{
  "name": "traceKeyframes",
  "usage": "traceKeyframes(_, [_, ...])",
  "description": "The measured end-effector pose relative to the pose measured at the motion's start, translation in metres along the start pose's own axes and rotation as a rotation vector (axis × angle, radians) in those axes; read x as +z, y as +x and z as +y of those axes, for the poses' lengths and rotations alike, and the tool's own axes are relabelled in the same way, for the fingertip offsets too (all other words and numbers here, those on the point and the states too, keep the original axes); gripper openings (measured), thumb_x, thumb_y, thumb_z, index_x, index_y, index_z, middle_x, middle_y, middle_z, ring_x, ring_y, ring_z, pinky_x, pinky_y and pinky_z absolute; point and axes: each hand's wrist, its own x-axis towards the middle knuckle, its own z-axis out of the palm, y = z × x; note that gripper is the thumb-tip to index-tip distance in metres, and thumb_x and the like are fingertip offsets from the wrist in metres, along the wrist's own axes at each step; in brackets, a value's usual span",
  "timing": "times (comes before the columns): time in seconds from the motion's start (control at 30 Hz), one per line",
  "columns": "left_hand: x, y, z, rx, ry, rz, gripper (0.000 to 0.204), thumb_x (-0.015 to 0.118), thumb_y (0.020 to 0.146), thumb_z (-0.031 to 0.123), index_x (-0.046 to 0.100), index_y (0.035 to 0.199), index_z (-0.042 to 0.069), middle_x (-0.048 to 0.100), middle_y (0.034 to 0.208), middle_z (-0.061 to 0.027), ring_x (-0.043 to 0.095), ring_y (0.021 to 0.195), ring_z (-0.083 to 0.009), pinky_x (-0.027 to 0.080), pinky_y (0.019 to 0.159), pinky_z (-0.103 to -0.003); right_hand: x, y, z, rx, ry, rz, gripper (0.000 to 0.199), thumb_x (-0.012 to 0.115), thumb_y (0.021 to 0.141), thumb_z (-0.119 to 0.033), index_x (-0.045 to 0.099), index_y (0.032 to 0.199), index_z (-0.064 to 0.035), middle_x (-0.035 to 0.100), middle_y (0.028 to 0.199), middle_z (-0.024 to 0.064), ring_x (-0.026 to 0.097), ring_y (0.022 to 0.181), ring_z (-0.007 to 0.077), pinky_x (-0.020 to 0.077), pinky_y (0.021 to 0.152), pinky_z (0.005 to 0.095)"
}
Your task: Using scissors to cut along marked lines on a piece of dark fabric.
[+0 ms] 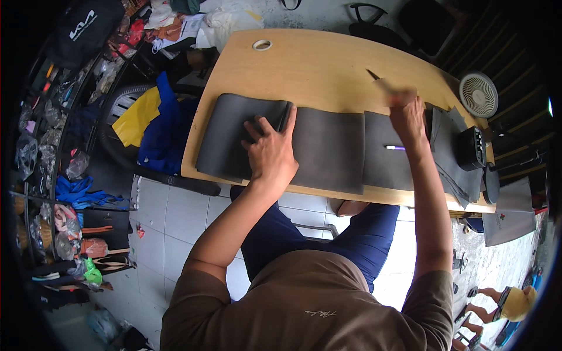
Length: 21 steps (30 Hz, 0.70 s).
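Note:
My left hand (270, 152) lies on a dark grey sheet (225, 137) that is folded over in layers at the left of the table. Its fingers are spread, with the index finger stretched along the fold. Lifted over the table's right half, my right hand (405, 111) is closed around a knife (380, 85), its pointed blade aimed to the far left. Motion blurs the fingers and handle. Flat grey material (331, 149) extends right from the fold, and another grey piece (383, 167) adjoins it. A white and purple pen (395, 147) rests on that piece, near my right wrist.
The wooden table (304, 58) has a round hole at its far left. At its right end stand a white fan (478, 95), a black holder (471, 148) and more grey pieces (459, 181). Packed shelves (52, 175) line the left; people (497, 310) are at lower right.

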Motion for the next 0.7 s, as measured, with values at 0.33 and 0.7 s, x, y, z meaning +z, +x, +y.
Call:
traceKeyframes(0.33, [-0.055,0.019,-0.091,0.162,-0.713,0.331,0.092,0.056,0.084,-0.018,0.057,0.165,0.025,0.066,0.159,-0.0208,0.075,0.131,-0.0377,0.059,0.113,-0.045,-0.085,-0.111,-0.127,-0.359,0.382,-0.225,0.050,0.075,0.107,-0.037,0.069,0.151,-0.0137,0.067,0.149,0.0112,0.060,0.141,0.0337,0.0428,0.119,0.0569])
traceKeyframes(0.7, [-0.016,0.036,-0.305,-0.116,-1.479,0.029,0.086,0.063,0.088,0.001,0.054,0.172,0.019,0.051,0.173,-0.0131,0.052,0.155,-0.0275,0.040,0.128,-0.034,-0.098,-0.133,-0.096,-0.248,0.357,-0.326,0.053,0.077,0.105,-0.032,0.068,0.155,-0.0157,0.065,0.156,0.0086,0.054,0.152,0.0329,0.0362,0.126,0.0633])
